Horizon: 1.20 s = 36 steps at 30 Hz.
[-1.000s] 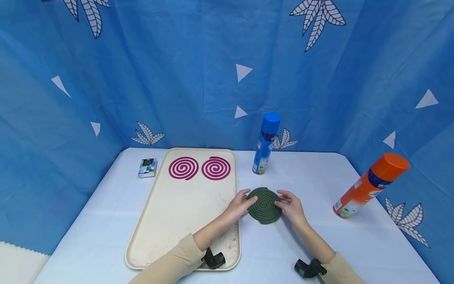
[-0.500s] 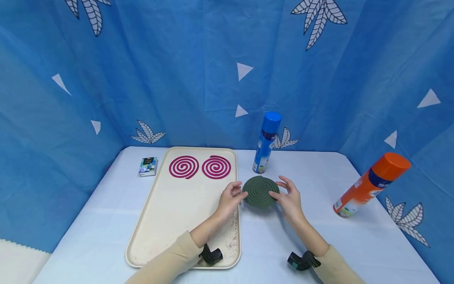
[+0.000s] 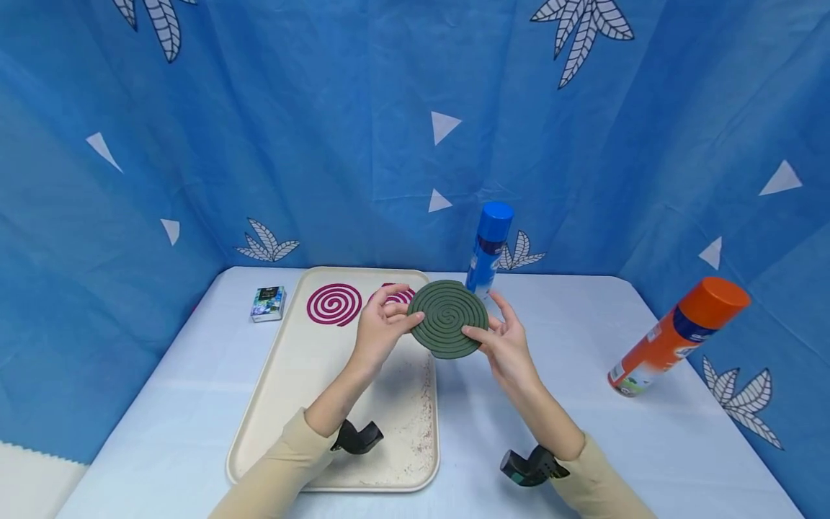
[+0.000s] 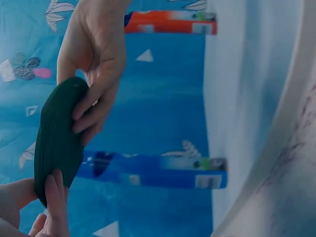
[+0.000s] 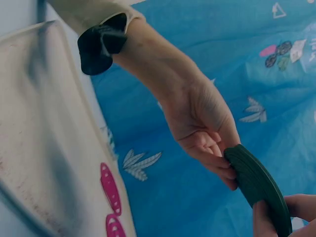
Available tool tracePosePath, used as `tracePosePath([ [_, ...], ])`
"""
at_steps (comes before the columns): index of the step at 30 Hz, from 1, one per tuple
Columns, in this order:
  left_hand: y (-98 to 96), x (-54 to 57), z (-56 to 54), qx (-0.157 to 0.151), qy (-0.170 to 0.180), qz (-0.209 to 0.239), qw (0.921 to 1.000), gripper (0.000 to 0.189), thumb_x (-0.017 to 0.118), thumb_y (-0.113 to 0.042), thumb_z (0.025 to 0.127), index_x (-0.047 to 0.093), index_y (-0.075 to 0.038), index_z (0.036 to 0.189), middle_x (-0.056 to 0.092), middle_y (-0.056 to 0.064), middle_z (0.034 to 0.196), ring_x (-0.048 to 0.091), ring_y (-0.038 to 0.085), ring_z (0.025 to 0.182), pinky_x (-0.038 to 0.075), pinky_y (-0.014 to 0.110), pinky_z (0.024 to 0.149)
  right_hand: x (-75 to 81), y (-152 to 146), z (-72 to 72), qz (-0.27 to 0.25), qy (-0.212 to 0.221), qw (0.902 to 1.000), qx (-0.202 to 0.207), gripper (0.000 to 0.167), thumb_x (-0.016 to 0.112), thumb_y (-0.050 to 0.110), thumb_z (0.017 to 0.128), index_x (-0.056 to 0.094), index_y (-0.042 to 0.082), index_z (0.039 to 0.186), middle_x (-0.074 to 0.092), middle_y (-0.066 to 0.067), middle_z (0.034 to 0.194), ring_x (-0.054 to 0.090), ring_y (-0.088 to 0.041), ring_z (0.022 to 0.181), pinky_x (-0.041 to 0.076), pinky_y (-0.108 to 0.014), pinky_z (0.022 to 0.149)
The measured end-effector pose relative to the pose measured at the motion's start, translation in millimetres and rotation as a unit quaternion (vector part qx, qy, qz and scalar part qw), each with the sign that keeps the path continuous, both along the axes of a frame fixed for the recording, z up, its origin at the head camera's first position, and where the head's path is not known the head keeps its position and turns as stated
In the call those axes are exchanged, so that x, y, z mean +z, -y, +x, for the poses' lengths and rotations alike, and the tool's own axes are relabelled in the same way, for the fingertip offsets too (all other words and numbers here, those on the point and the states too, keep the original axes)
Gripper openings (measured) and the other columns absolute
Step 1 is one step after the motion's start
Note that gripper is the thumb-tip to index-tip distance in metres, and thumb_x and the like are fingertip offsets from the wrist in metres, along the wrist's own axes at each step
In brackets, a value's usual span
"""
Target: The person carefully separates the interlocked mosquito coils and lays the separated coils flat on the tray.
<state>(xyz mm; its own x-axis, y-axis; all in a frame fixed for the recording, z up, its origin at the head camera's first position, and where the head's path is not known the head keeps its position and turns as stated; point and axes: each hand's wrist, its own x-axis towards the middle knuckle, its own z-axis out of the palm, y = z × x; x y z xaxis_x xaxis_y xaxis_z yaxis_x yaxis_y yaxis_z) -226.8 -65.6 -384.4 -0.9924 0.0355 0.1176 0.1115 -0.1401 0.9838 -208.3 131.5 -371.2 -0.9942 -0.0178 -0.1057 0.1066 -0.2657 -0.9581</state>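
Observation:
A dark green mosquito coil (image 3: 449, 319), a flat round spiral, is held up between both hands above the tray's right edge. My left hand (image 3: 381, 326) pinches its left rim, thumb on the near face and fingers behind. On the opposite rim my right hand (image 3: 506, 346) pinches in the same way. In the left wrist view the green coil (image 4: 60, 133) shows nearly edge-on and looks thick. Two magenta spiral coils lie on the cream tray (image 3: 344, 425): the left magenta coil (image 3: 333, 304) is in full view, the right one (image 3: 402, 294) partly hidden behind my left hand and the green coil.
A blue spray can (image 3: 491, 241) stands behind the green coil. At the right stands an orange spray can (image 3: 677, 337). A small box (image 3: 268, 303) with a printed top lies left of the tray. Blue curtain (image 3: 363, 144) surrounds the white table (image 3: 648, 461).
Both hands have raised the green coil off the table and carried it left and away from me, over the tray's right edge. Its face has tilted more toward the head camera.

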Motion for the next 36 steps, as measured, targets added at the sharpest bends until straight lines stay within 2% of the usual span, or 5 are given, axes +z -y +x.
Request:
tracePosePath([
  [4, 11.7, 9.0, 1.5, 0.015, -0.009, -0.007, 0.9998, 0.041, 0.072, -0.003, 0.082, 0.056, -0.002, 0.12, 0.069, 0.005, 0.087, 0.069, 0.005, 0.074, 0.06, 0.023, 0.073, 8.8, 11.5, 3.4, -0.005, -0.003, 0.9995, 0.03, 0.082, 0.057, -0.012, 0.084, 0.018, 0.014, 0.152, 0.068, 0.006, 0.092, 0.07, -0.006, 0.079, 0.059, -0.022, 0.074],
  [8, 14.2, 9.3, 3.0, 0.022, -0.022, -0.069, 0.9971, 0.03, 0.072, -0.006, 0.083, 0.063, -0.003, 0.112, 0.068, 0.008, 0.1, 0.068, 0.01, 0.085, 0.059, 0.024, 0.078, 9.6, 16.7, 3.9, 0.009, -0.007, 0.9999, 0.012, 0.08, 0.06, -0.011, 0.084, 0.024, 0.014, 0.15, 0.066, -0.005, 0.107, 0.07, -0.006, 0.081, 0.059, -0.023, 0.074],
  [15, 1.9, 7.5, 16.6, -0.022, -0.102, -0.222, 0.9695, 0.021, 0.069, -0.018, 0.087, 0.072, -0.012, 0.107, 0.047, 0.012, 0.142, 0.05, 0.03, 0.128, 0.05, 0.045, 0.101, 7.1, 14.6, 4.0, 0.027, -0.024, 0.9992, -0.015, 0.072, 0.059, -0.01, 0.085, 0.029, 0.012, 0.148, 0.05, -0.028, 0.133, 0.07, -0.004, 0.086, 0.059, -0.022, 0.076],
  [26, -7.4, 3.0, 23.9, -0.036, -0.083, -0.155, 0.9837, 0.024, 0.065, -0.018, 0.09, 0.07, -0.009, 0.113, 0.04, 0.016, 0.148, 0.035, 0.03, 0.141, 0.051, 0.044, 0.099, 15.3, 12.6, 10.6, 0.014, -0.078, 0.9958, 0.045, 0.059, 0.053, 0.003, 0.092, 0.031, 0.008, 0.146, 0.044, -0.016, 0.141, 0.062, -0.005, 0.104, 0.057, -0.022, 0.082],
  [36, -12.5, 5.8, 27.8, -0.011, -0.111, -0.196, 0.9741, 0.03, 0.068, -0.023, 0.088, 0.069, -0.009, 0.115, 0.038, 0.012, 0.151, 0.034, 0.032, 0.141, 0.033, 0.058, 0.112, 18.0, 11.6, 11.1, 0.03, -0.076, 0.9936, 0.078, 0.058, 0.051, 0.008, 0.092, 0.032, 0.01, 0.146, 0.051, -0.012, 0.134, 0.061, -0.006, 0.106, 0.054, -0.024, 0.085],
])
